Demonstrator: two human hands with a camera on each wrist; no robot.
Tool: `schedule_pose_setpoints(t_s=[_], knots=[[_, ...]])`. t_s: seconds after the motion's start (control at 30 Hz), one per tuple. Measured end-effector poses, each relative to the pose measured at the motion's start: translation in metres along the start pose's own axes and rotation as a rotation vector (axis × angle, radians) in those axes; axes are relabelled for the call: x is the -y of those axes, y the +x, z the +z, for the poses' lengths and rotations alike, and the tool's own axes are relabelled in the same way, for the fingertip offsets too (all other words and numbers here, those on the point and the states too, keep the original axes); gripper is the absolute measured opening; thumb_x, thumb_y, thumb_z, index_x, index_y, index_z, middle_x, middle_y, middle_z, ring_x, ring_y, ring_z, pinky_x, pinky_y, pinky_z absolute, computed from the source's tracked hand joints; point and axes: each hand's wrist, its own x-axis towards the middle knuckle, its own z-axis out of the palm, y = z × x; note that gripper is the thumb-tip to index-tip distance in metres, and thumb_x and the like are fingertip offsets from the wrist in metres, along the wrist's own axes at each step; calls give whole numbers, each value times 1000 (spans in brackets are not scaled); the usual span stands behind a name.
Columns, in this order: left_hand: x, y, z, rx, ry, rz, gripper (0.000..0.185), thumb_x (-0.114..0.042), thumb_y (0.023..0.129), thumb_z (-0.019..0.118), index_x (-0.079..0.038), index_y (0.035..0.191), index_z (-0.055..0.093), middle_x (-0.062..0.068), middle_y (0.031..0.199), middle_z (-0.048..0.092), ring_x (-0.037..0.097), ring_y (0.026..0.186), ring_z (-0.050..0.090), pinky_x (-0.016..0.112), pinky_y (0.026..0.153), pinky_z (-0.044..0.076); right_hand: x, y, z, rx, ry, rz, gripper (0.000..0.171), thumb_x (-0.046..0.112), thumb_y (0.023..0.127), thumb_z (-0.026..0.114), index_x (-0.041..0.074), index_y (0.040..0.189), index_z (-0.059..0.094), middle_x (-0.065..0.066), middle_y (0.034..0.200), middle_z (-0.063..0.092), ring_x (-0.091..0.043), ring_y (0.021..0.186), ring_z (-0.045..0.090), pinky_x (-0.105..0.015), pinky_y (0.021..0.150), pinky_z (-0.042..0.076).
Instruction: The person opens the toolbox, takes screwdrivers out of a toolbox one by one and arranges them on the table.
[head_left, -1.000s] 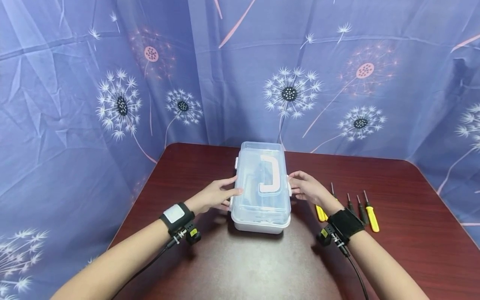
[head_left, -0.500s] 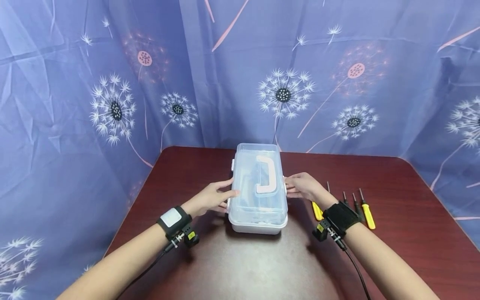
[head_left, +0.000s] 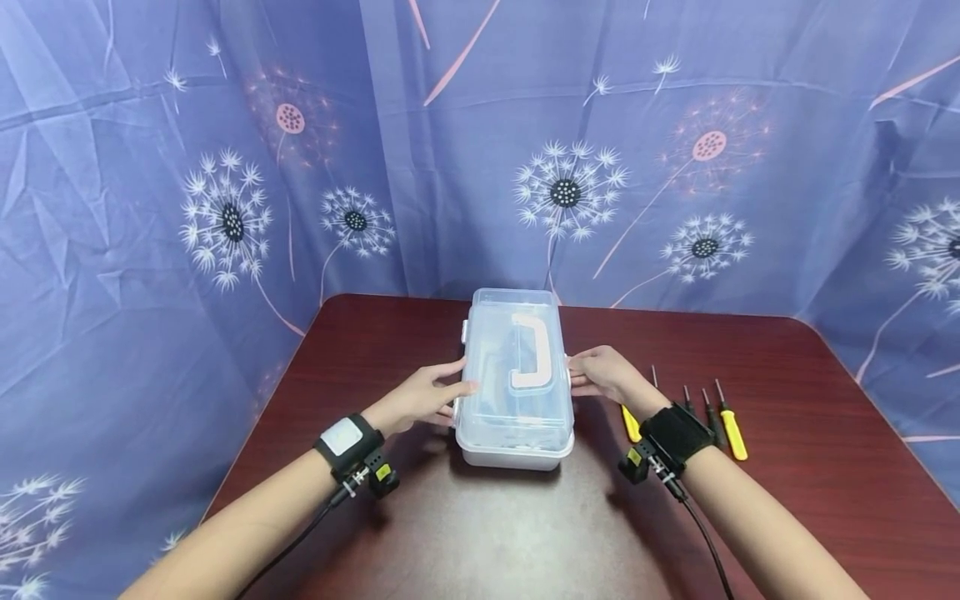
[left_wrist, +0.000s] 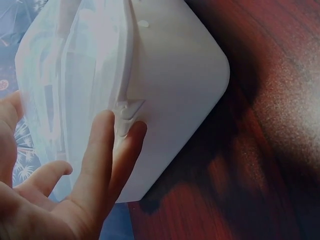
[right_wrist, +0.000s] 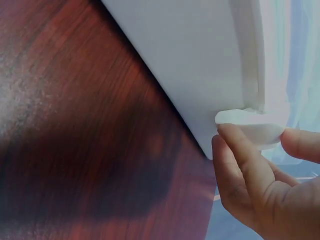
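Observation:
A toolbox (head_left: pixel 517 417) with a clear lid (head_left: pixel 498 350), white handle and white base stands on the table, its lid down. Against its left side lies my left hand (head_left: pixel 420 396), thumb at the lid's edge and fingers fairly straight along the side. In the left wrist view two fingertips (left_wrist: pixel 102 125) are by the hinge (left_wrist: pixel 129 111). My right hand (head_left: pixel 606 373) is at the opposite side. The right wrist view has its thumb and fingers pinching the white latch (right_wrist: pixel 245 122), which stands out from the box wall. Whether the latch is fastened, I cannot tell.
Several screwdrivers with yellow or black handles lie to the right, one being a yellow screwdriver (head_left: pixel 735 435); my right forearm partly covers the group. The dark red table (head_left: pixel 810 417) ends at a blue dandelion-print curtain (head_left: pixel 465 167) behind and at the left.
The right fingers have closed in on the latch from a looser pose. The left hand keeps its place on the toolbox. The whole view has shifted slightly.

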Motion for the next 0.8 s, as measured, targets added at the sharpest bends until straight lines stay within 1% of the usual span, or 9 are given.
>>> schedule_pose_setpoints(t_s=[0.13,0.27,0.4,0.5,0.57,0.63,0.67,0.73,0.8], knots=[[0,1,-1,8,0,-5,68,-30,92,62,-21,151,30,19,113,67,13,69,66,37,75,60,-2,2,-1,8,49,13,49,10,99,43,-18,138,34,0,85,66,-9,83,66,-38,90,56],[1,1,-1,12,2,-13,68,-30,92,63,-23,151,30,20,116,65,14,69,65,38,77,60,-3,3,0,10,102,23,49,8,99,42,-18,139,33,4,76,66,-7,77,66,-34,84,58],[-1,1,-2,5,4,-13,68,-29,92,63,-22,151,30,20,117,64,14,69,64,38,77,60,-3,4,1,-1,154,37,43,7,97,43,-15,134,43,6,71,66,-4,71,66,-31,80,59],[-3,0,-2,0,9,-8,68,-29,92,63,-21,151,30,20,115,65,15,70,65,38,76,60,-3,3,2,-7,167,45,40,9,97,44,-13,130,48,6,71,67,-4,71,66,-31,79,59],[-4,0,-2,1,10,-1,68,-29,92,63,-21,151,31,21,115,66,16,73,67,38,76,60,-4,3,1,-11,166,38,40,9,97,45,-14,131,48,5,74,68,-4,73,66,-31,80,59],[-3,0,-3,7,14,3,68,-29,92,63,-20,151,31,21,116,66,17,76,69,38,76,60,-7,2,1,-20,151,20,42,10,98,46,-13,133,46,1,84,70,-5,77,67,-33,83,59],[-3,1,-3,11,17,5,68,-29,92,64,-20,151,31,21,117,66,17,78,70,38,77,60,-10,2,2,-26,141,7,44,12,99,46,-12,135,44,-3,92,71,-6,81,67,-32,84,58],[0,2,-5,16,19,9,68,-29,91,64,-19,151,32,22,118,66,18,79,70,39,78,60,-15,-1,5,-67,103,-25,48,17,100,46,-10,139,40,-12,109,68,-10,88,67,-34,86,58],[2,2,-5,16,30,20,69,-30,91,64,-18,151,32,22,116,67,19,79,71,39,79,59,-20,-7,10,-122,67,-79,52,22,101,44,-6,143,35,-21,127,59,-19,99,67,-36,87,58]])
